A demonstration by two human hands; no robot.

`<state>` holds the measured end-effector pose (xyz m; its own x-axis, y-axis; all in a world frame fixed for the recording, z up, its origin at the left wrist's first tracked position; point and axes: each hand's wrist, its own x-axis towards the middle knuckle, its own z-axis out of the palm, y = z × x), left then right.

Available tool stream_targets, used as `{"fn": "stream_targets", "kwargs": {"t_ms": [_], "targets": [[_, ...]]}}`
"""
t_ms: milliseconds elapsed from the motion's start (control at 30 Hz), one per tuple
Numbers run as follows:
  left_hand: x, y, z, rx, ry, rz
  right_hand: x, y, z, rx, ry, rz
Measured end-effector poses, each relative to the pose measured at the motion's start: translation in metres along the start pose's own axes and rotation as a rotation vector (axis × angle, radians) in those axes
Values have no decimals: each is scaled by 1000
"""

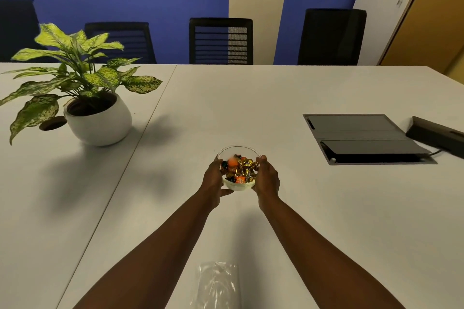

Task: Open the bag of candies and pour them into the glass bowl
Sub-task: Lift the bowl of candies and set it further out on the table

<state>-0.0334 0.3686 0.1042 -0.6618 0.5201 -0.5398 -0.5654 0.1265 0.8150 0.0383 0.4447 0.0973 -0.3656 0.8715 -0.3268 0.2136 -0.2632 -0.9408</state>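
A small glass bowl (pixel 238 151) stands on the white table (pixel 276 98) in front of me. It holds several wrapped candies (pixel 241 169) in gold, orange and dark foil. My left hand (pixel 213 180) cups the bowl's left side and my right hand (pixel 267 178) cups its right side, fingers wrapped around the wall. A clear plastic bag (pixel 217 283) lies flat on the table near the front edge, between my forearms, with nothing visible inside it.
A potted plant (pixel 98 118) in a white pot stands at the left. A recessed dark cable box (pixel 361 138) with its lid raised sits at the right, a black device (pixel 437 133) beside it. Black chairs (pixel 221 41) line the far edge.
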Motion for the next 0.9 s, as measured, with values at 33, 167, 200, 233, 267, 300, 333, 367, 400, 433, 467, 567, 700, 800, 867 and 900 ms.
{"fn": "stream_targets", "kwargs": {"t_ms": [33, 167, 200, 233, 267, 300, 333, 367, 400, 433, 467, 567, 700, 800, 867, 900], "targets": [[6, 2, 1, 5, 0, 2, 6, 0, 3, 0, 3, 1], [38, 11, 3, 16, -3, -4, 35, -2, 15, 16, 9, 2], [48, 13, 5, 18, -4, -9, 45, -2, 19, 17, 10, 8], [58, 14, 6, 19, -2, -10, 55, -1, 23, 18, 13, 13], [64, 16, 6, 16, 2, -14, 61, -1, 25, 19, 16, 17], [73, 18, 8, 11, 4, -16, 70, -1, 29, 23, 16, 22], [83, 20, 10, 7, 4, -18, 80, 1, 33, 28, 16, 22], [91, 21, 11, 4, 4, -20, 88, 2, 37, 32, 15, 20], [100, 23, 12, -2, 6, -25, 98, 3, 41, 35, 11, 18], [106, 25, 13, -9, 8, -29, 105, 3, 44, 42, 10, 17], [114, 27, 14, -14, 11, -32, 113, 4, 47, 52, 10, 19], [139, 30, 17, -18, 28, -44, 138, 7, 57, 74, 18, 39], [168, 32, 21, -17, 44, -56, 166, 13, 68, 68, -1, 15], [183, 32, 24, -15, 53, -53, 183, 16, 75, 43, -12, -2], [194, 32, 26, -20, 64, -50, 194, 20, 81, 31, -16, -16], [198, 32, 27, -25, 73, -49, 199, 22, 83, 28, -18, -19]]}}
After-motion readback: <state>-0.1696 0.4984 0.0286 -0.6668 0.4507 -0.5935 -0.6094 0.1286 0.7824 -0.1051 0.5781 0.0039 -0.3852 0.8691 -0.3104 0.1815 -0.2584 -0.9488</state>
